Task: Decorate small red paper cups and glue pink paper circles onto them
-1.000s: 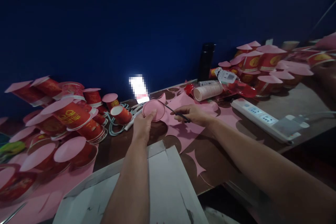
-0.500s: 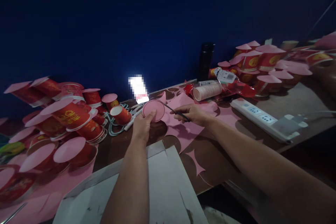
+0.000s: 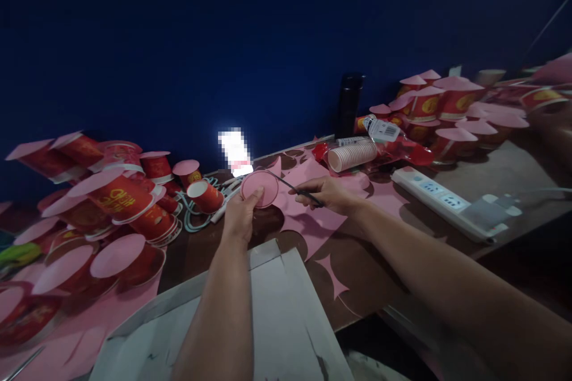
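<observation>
My left hand grips a round pink disc with a darker line around its edge, the thumb lying on its face. Whether a cup sits behind the disc I cannot see. In my right hand is a slim dark tool whose thin shaft runs left to the disc's upper right edge. Its exact kind is unclear. Below the hands spreads cut pink paper with curved edges, and a pointed scrap lies nearer to me.
Red paper cups topped with pink discs crowd the left; more such cups stand at right. Around the middle are a bright phone, an uncovered cup, stacked cups and a black bottle. A power strip lies right; a white box is in front.
The pink disc and my left hand have shifted very slightly left. The dark tool's tip stays by the disc's upper edge, and my right hand has barely moved.
</observation>
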Available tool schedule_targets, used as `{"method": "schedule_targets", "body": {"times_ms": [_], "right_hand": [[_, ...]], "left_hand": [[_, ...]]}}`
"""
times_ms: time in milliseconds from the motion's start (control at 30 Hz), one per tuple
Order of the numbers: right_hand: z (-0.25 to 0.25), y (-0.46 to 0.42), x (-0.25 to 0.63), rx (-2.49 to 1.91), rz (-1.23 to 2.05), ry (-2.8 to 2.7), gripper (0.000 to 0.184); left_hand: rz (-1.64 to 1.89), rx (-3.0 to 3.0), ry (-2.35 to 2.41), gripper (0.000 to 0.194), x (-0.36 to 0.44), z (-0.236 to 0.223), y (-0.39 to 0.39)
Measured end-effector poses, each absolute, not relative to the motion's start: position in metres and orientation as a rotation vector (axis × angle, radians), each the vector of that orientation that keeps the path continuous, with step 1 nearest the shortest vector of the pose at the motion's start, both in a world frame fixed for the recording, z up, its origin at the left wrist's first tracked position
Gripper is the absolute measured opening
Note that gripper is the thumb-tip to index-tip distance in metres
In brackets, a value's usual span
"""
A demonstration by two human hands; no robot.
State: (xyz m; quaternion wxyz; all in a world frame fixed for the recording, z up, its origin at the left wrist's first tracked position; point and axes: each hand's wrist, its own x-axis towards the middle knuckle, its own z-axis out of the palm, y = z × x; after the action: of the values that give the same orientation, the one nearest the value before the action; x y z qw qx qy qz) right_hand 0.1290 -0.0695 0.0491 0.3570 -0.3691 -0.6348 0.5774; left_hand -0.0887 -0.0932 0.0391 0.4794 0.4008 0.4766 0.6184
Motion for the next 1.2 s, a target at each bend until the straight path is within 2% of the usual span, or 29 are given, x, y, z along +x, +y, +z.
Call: {"method": "schedule_targets", "body": {"times_ms": [400, 733, 1200], "right_hand": [[0.0495, -0.0706, 0.1286, -0.962, 1.501, -1.631, 0.046], [0.0488, -0.0683, 0.1303, -0.967, 1.527, -1.65, 0.048], [0.0531, -0.0704, 0.1308, -0.986, 1.493, -1.661, 0.051]], "left_hand": [[1.571, 0.931, 1.211, 0.047, -0.0869, 0.0462, -0.0958], [1.457, 1.069, 1.185, 0.049, -0.0901, 0.0416, -0.0961], [1.481, 0.999, 1.164, 0.049, -0.087, 0.0442, -0.0964]]}}
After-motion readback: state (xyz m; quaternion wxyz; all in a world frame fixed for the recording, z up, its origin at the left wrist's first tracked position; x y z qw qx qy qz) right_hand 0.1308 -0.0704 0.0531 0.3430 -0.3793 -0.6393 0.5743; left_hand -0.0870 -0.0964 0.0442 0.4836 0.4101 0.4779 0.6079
